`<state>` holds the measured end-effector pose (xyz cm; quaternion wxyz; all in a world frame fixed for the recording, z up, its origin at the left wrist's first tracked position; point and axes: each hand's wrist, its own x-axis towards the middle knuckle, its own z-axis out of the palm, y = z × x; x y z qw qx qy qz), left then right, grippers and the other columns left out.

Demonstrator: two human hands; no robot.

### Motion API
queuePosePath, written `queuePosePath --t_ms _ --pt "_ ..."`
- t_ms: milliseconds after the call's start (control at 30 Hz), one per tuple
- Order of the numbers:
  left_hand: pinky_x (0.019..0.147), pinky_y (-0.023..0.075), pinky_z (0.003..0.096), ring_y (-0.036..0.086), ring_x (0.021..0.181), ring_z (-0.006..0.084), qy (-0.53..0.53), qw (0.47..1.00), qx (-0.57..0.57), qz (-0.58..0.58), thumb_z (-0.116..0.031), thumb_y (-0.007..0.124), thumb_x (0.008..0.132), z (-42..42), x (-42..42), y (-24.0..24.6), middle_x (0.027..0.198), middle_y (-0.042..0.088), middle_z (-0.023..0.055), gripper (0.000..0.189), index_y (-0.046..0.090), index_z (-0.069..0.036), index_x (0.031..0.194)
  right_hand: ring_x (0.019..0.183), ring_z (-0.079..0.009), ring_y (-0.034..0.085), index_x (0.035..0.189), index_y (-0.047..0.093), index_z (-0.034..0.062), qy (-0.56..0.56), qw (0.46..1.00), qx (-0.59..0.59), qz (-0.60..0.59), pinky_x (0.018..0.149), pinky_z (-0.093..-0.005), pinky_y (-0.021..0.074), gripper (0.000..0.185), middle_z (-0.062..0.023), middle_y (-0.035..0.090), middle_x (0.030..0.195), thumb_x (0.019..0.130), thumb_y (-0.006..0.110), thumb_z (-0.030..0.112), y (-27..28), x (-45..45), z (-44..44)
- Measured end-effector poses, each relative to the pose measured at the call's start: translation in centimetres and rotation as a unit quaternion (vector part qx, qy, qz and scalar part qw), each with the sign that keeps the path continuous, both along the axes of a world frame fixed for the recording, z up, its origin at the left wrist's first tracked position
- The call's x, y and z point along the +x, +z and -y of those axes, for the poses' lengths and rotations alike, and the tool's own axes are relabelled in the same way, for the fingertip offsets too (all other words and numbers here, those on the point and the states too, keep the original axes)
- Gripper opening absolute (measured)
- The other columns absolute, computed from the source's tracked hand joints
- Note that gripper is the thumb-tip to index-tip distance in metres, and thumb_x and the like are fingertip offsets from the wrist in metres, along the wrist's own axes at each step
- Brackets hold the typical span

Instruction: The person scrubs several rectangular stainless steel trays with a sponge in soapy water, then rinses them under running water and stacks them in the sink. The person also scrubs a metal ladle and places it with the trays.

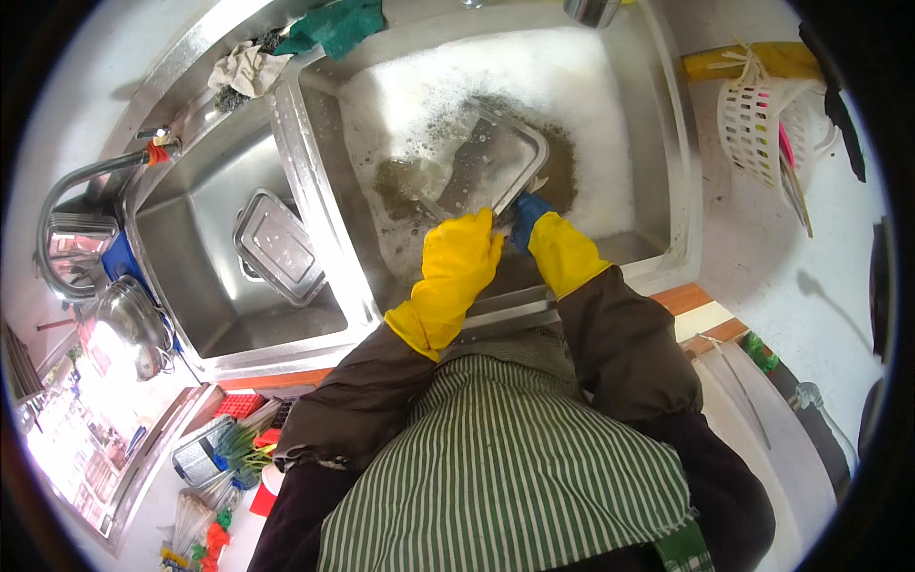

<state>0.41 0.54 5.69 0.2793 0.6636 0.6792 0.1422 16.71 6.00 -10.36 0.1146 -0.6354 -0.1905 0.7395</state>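
Note:
My left hand [461, 250], in a yellow rubber glove, grips the near edge of a rectangular shallow tray [493, 161]. The tray tilts in the soapy water of the right-hand steel sink [500, 64], wet and dotted with bubbles. Against the tray's right edge is my right hand [532, 218], in a glove with blue fingers and a yellow cuff. Its fingertips are partly hidden, and a small pale bit shows beside them; what it is I cannot tell. White foam surrounds brownish water near the tray.
In the left sink [207, 286] lies a rectangular metal tray [279, 247]. A curved faucet [53, 207] arches at its left, near steel bowls [132, 322]. Cloths [250, 68] and a green cloth [343, 25] lie on the back rim. A white perforated basket [750, 129] hangs at right.

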Motion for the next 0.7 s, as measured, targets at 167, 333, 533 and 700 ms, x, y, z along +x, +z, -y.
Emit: queuePosePath --t_ms 167,333,533,700 --pt "0.07 0.0521 0.0499 0.069 0.079 0.0379 -0.036 0.997 -0.027 -0.07 -0.024 0.068 0.082 -2.3 0.6 -1.2 0.087 0.071 0.0156 0.019 0.07 -0.009 0.094 0.089 -0.031 0.068 0.118 0.065 0.0066 -0.068 0.995 -0.059 0.039 0.073 -0.0442 0.0543 0.033 -0.014 0.07 0.104 0.095 0.063 0.031 0.9 -1.1 -0.8" --pt "0.072 0.0538 0.0455 0.072 0.084 0.0339 -0.051 0.987 -0.043 -0.149 -0.025 0.067 0.084 -3.3 1.5 -1.0 0.088 0.073 0.0142 0.018 0.073 -0.009 0.091 0.065 -0.0234 0.057 0.106 0.066 0.007 -0.136 0.99 -0.022 0.026 0.057 -0.0379 0.0444 0.024 -0.011 0.065 0.084 0.094 0.067 0.027 4.2 -2.5 -1.1" --pt "0.068 0.0537 0.0467 0.072 0.078 0.0322 -0.041 0.965 -0.014 -0.259 -0.025 0.065 0.083 -5.3 -0.3 1.2 0.083 0.073 0.0117 0.017 0.073 -0.011 0.086 0.095 -0.0248 0.071 0.118 0.065 -0.0024 -0.147 0.987 -0.006 -0.064 0.078 -0.0371 0.0561 0.045 -0.0156 0.071 0.109 0.088 0.077 0.029 1.3 -2.1 -1.1" --pt "0.06 0.0511 0.0441 0.065 0.066 0.0349 0.011 0.97 0.223 -0.094 -0.024 0.069 0.086 -6.1 -6.0 4.6 0.071 0.066 0.0133 0.018 0.068 -0.01 0.075 0.103 -0.0262 0.069 0.126 0.062 -0.0028 -0.164 0.984 0.005 0.068 0.085 -0.0359 0.055 0.065 -0.0173 0.069 0.118 0.083 0.08 0.042 -7.4 1.8 -2.1"
